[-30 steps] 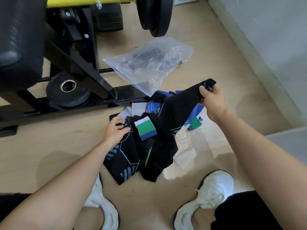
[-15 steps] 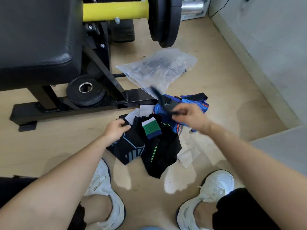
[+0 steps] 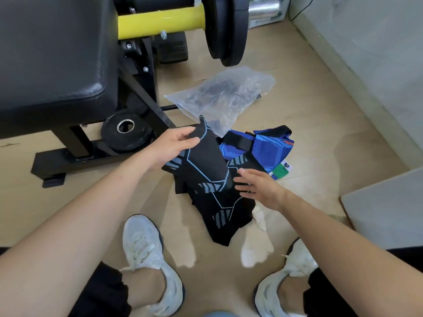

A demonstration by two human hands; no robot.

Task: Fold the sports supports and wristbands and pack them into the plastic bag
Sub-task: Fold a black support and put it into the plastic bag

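Though the plastic bag (image 3: 225,94) seems to hold dark items already, much remains: just on its near side lie loose a black support (image 3: 206,161), blue supports (image 3: 272,147) and a green wristband (image 3: 280,172). The left hand (image 3: 171,145) pinches the black support's upper edge near the bag; the right hand (image 3: 256,183), fingers spread, touches its lower part.

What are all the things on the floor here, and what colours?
plastic bag: one, clear, floor behind the pile
black supports: at least two, black with pale blue lines, floor middle
blue support: at least one, blue, right of those
wristband: one, green, beside the blue support
bench pad: one, black, upper left
small weight plate: one, black, floor near bench pad
big weight plate: one, black, on yellow bar
shoes: two, white, bottom
left hand: grips the top one
right hand: fingers straight, at black supports
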